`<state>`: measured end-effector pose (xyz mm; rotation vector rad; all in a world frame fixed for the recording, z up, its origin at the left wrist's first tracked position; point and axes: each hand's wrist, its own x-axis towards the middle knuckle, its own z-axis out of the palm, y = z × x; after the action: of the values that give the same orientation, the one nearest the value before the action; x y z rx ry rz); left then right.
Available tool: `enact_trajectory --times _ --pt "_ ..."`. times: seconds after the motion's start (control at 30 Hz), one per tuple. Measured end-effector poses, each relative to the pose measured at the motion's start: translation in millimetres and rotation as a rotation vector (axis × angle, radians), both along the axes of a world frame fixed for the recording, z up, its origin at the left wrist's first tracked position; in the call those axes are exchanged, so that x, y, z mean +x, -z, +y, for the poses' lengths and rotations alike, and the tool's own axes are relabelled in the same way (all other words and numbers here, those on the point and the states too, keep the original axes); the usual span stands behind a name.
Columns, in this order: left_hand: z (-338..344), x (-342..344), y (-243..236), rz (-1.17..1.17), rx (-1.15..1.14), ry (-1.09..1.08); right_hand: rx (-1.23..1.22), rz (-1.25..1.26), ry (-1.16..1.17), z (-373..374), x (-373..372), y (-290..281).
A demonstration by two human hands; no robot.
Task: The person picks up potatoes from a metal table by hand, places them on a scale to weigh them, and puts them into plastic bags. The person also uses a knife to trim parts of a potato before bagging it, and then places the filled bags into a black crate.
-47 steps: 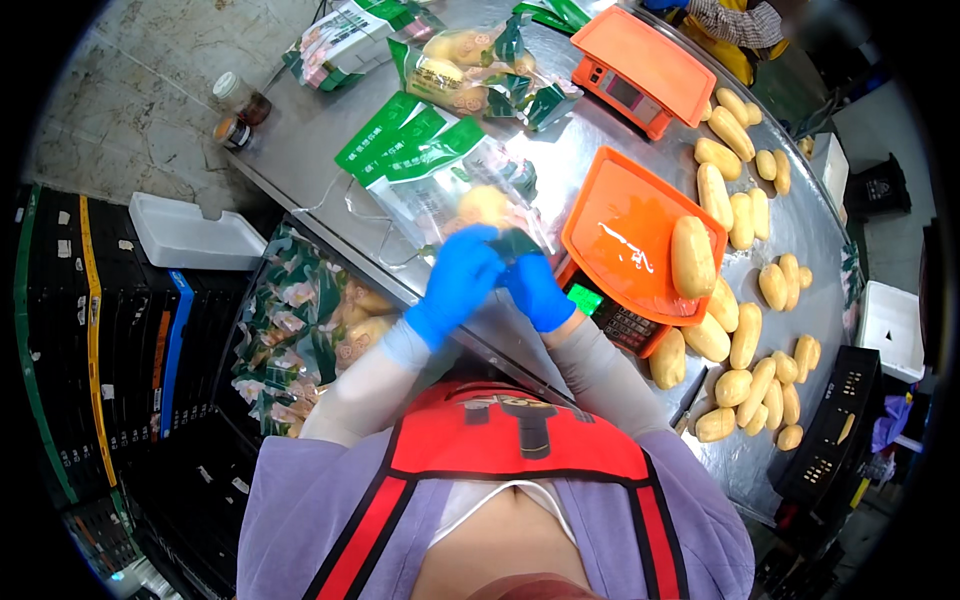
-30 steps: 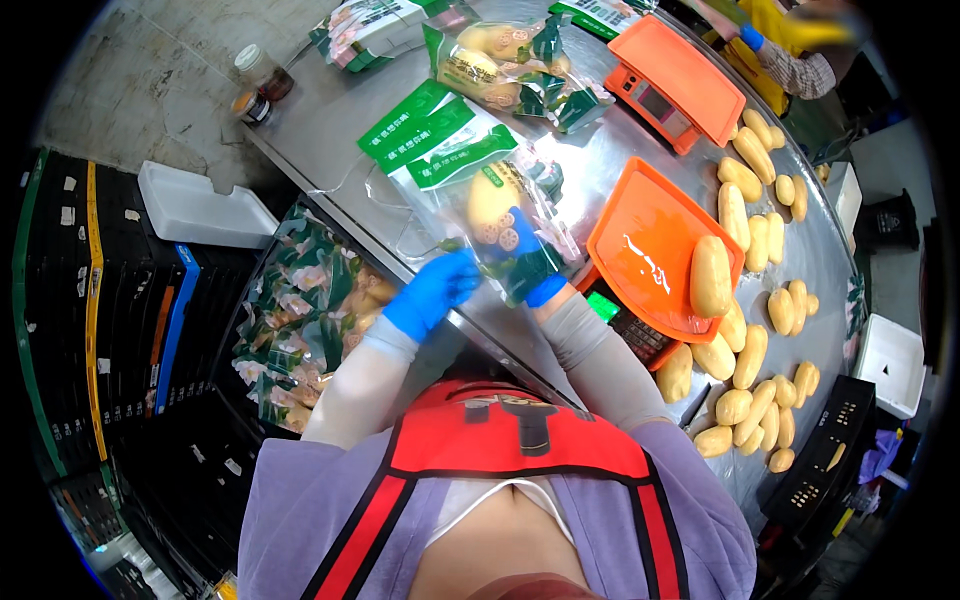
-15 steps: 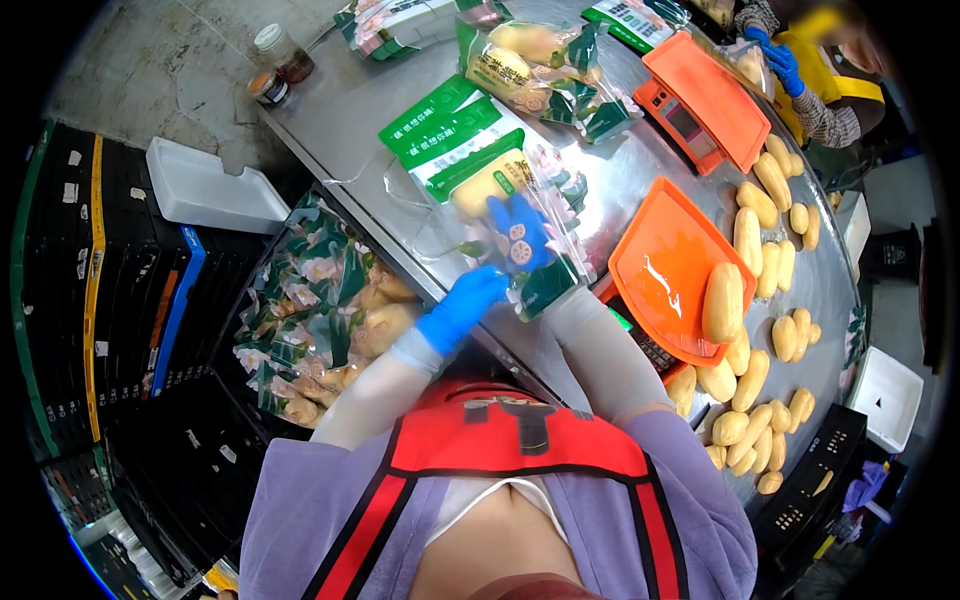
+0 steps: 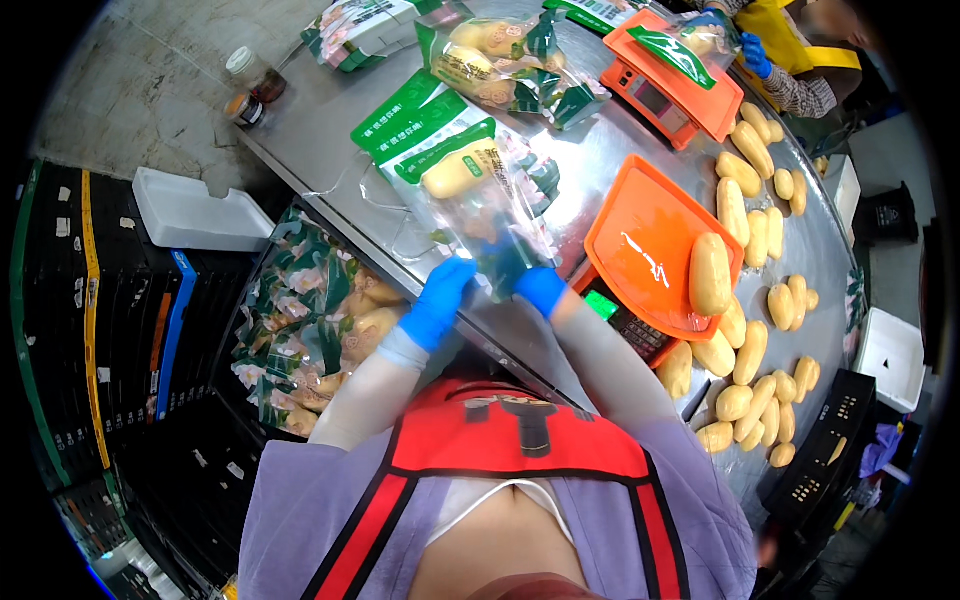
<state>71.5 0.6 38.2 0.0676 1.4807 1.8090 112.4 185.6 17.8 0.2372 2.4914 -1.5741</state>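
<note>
A clear printed bag (image 4: 520,215) with a green band lies on the steel table in front of me, its near end at the table's edge. Inside its far end rests a pale yellow lotus root section (image 4: 456,176). My left hand (image 4: 440,300), in a blue glove, is closed on the left corner of the bag's near end. At the right corner, my gloved right hand (image 4: 541,290) is closed on the film too; the fingertips are partly hidden. Flat green-and-white bags (image 4: 405,125) lie beneath and beside this bag.
Right of my hands stands an orange scale (image 4: 640,245) with one lotus root section on its tray. Many loose sections (image 4: 750,340) lie beyond it. Filled bags (image 4: 505,65) lie at the back; a crate of them (image 4: 305,310) sits left. A co-worker's gloved hand (image 4: 755,55) is near another scale (image 4: 675,85).
My right hand has come out of the bag to its near right corner. The root section now lies at the bag's far end. A bag has appeared on the far scale.
</note>
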Motion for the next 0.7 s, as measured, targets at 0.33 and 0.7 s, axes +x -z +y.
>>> enact_trajectory --times 0.33,0.7 --pt "-2.0 4.5 8.3 -0.097 -0.018 -0.049 0.851 0.586 0.895 106.8 200.8 -121.0" --pt "-1.3 22.7 15.2 -0.112 -0.076 0.023 -0.251 0.510 1.005 155.4 211.4 -91.6"
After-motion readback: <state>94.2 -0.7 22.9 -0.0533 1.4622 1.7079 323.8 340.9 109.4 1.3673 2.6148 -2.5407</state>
